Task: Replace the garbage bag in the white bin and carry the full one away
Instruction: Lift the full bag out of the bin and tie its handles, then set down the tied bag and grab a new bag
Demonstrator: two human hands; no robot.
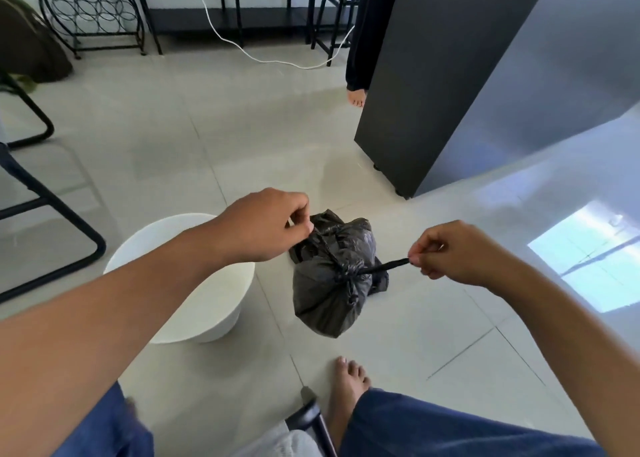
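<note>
A full black garbage bag (329, 283) sits on the tiled floor, its neck gathered into a knot. My left hand (266, 224) pinches one black end of the bag's tie at the bag's upper left. My right hand (446, 252) pinches the other end, a taut black strip stretched to the right of the knot. The white bin (207, 304) stands on the floor just left of the bag, partly hidden under my left forearm, with no liner visible inside.
A tall dark cabinet (433, 86) stands at the back right, with another person's foot (356, 98) beside it. Black chair legs (52, 221) are at the left, a wire rack (93, 10) and white cable (263, 58) at the back. My bare foot (348, 384) is below the bag.
</note>
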